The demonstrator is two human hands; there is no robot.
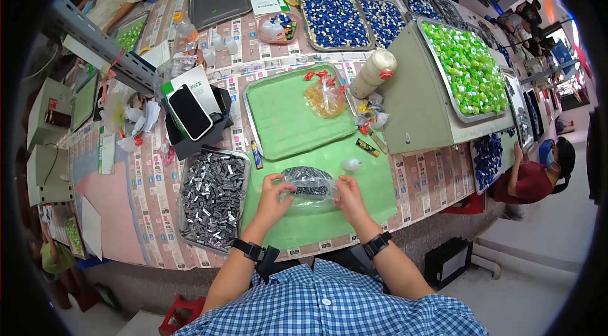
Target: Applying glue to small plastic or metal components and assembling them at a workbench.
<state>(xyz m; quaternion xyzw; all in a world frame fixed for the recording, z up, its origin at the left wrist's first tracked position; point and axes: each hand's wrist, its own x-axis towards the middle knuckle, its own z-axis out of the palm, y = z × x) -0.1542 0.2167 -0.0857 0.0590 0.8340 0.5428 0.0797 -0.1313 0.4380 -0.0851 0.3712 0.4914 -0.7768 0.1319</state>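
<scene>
Both hands, left hand (273, 191) and right hand (346, 195), pinch the clear bag of dark parts (308, 183) over the near green mat (329, 225); opening it likely comes next.

Clear bag (308, 183) of dark parts at front; dark phone screen (189, 112) left.

glossy clear plastic bag (308, 183), matt green mat (329, 209)

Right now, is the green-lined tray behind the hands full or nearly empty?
Nearly empty. The green-lined tray shows mostly bare liner; only a clear bag of orange pieces and a few red pieces sit at its far right corner.
</scene>
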